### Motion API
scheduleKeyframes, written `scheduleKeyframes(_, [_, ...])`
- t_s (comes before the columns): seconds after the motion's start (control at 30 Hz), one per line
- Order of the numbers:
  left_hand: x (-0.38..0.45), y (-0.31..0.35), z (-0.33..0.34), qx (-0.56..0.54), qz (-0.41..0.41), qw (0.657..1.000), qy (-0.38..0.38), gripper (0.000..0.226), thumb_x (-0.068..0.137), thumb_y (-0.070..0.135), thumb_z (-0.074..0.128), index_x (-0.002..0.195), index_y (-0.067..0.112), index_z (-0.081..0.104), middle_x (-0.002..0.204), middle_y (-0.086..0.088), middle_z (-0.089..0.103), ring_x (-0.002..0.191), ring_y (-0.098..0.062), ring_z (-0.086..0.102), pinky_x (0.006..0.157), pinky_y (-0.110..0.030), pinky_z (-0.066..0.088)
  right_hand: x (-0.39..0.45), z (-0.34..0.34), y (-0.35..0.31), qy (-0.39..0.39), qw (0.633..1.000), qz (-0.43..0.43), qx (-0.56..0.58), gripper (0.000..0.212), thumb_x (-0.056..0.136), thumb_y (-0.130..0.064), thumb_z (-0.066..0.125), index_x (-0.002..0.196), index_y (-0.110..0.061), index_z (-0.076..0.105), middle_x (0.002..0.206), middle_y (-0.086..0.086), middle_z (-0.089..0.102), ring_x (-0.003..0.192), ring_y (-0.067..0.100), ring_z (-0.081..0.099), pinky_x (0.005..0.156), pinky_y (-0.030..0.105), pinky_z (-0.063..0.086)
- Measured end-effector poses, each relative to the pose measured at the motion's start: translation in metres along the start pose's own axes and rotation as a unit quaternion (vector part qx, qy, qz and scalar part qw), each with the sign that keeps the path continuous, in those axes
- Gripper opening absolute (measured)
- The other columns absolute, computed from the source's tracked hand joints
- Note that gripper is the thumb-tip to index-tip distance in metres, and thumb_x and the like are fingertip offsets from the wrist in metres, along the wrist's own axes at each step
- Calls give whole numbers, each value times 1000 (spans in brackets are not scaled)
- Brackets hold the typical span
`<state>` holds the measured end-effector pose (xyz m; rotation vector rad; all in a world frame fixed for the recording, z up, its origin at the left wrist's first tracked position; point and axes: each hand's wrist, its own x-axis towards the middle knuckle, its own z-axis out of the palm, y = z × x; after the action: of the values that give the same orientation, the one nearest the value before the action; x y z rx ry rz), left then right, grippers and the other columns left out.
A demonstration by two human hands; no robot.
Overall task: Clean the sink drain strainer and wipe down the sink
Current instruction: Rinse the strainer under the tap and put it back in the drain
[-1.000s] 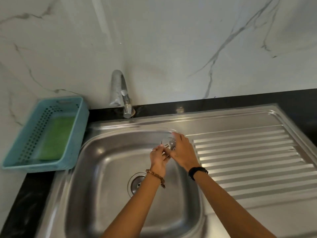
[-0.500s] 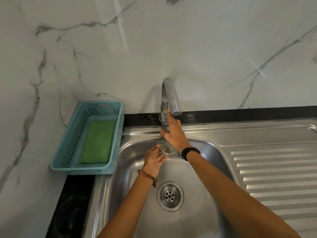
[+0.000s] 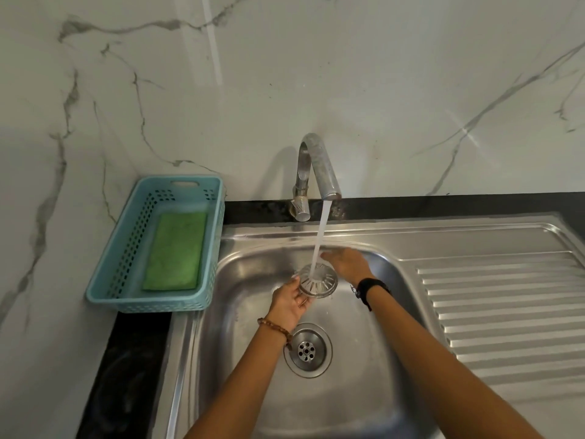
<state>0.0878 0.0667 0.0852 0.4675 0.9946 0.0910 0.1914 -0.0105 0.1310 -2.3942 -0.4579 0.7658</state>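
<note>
My left hand (image 3: 288, 301) holds the round metal drain strainer (image 3: 318, 280) by its left edge, over the steel sink basin (image 3: 364, 391). Water runs from the tap (image 3: 318, 172) straight onto the strainer. Just right of the strainer and behind it, my right hand (image 3: 348, 264) hovers with fingers stretched out toward the stream, holding nothing. The open drain hole (image 3: 307, 350) lies in the basin floor below my left wrist.
A blue perforated basket (image 3: 133, 248) with a green scrub pad (image 3: 175, 250) stands on the black counter left of the sink. The ribbed steel drainboard (image 3: 506, 312) stretches to the right. A marble wall rises behind the tap.
My right hand has come off the tap handle and dropped beside the strainer. Water now flows from the tap onto the strainer. My left hand has kept hold of the strainer.
</note>
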Motion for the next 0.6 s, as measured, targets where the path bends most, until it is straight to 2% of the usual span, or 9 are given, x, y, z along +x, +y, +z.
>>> scheduleKeyframes(0.07, [0,-6,-7,-13,-16,1000,-1,11,94,8,46,92,3,56,94,-12,57,77,-20,54,90,-34,39,-10,5,7,-34,999,-1,27,34,92,-38,53,90,-6,64,91,9,61,81,22,55,70,24,44])
scheduleKeyframes(0.17, [-4,-7,-15,-36,-7,999,-9,26,97,7,40,119,-2,51,116,-17,56,78,-21,54,93,-38,38,-23,10,8,-6,995,-46,87,21,90,-24,59,95,-6,66,68,1,61,53,9,53,45,11,41])
scheduleKeyframes(0.23, [-5,-3,-16,-59,6,998,-24,23,98,8,39,115,2,52,124,-18,50,91,-26,56,97,-42,38,-34,14,7,-16,987,-55,150,15,88,-25,63,85,-10,63,61,2,63,44,7,58,45,12,48])
scheduleKeyframes(0.3, [-6,3,-13,-80,12,996,-30,19,97,10,41,107,1,54,118,-17,52,101,-28,55,99,-41,39,-42,20,8,3,984,-65,163,19,87,-28,64,76,-14,61,61,6,66,49,12,64,51,18,55])
scheduleKeyframes(0.37, [-8,7,-11,-91,23,995,-35,14,95,9,45,90,3,56,100,-15,57,87,-24,56,90,-38,46,-48,26,11,48,988,-68,130,20,87,-27,64,73,-12,61,63,9,67,56,19,65,60,26,58])
scheduleKeyframes(0.43, [-7,9,-9,-84,39,995,-43,13,93,4,46,83,5,55,89,-12,56,79,-22,56,75,-31,51,-49,31,18,79,991,-72,83,16,87,-21,64,75,-11,61,71,11,69,62,19,65,65,28,58])
scheduleKeyframes(0.53, [-9,9,-7,-32,52,997,-52,17,93,-5,39,101,4,51,91,-16,56,77,-25,56,67,-32,52,-50,34,25,86,992,-87,4,6,87,-19,64,83,-14,61,97,12,71,76,15,61,62,11,45])
scheduleKeyframes(0.57, [-9,8,-6,-4,50,997,-59,22,94,-5,37,109,6,49,97,-18,56,79,-25,56,69,-35,50,-50,35,27,81,992,-88,-44,10,87,-21,62,94,-13,63,113,14,66,91,18,61,72,12,46])
scheduleKeyframes(0.6, [-10,7,-5,22,49,996,-67,26,95,-3,36,116,7,48,103,-18,55,80,-25,56,71,-37,49,-49,38,29,74,986,-93,-120,23,90,-25,58,110,-15,62,134,16,53,115,24,53,93,21,43])
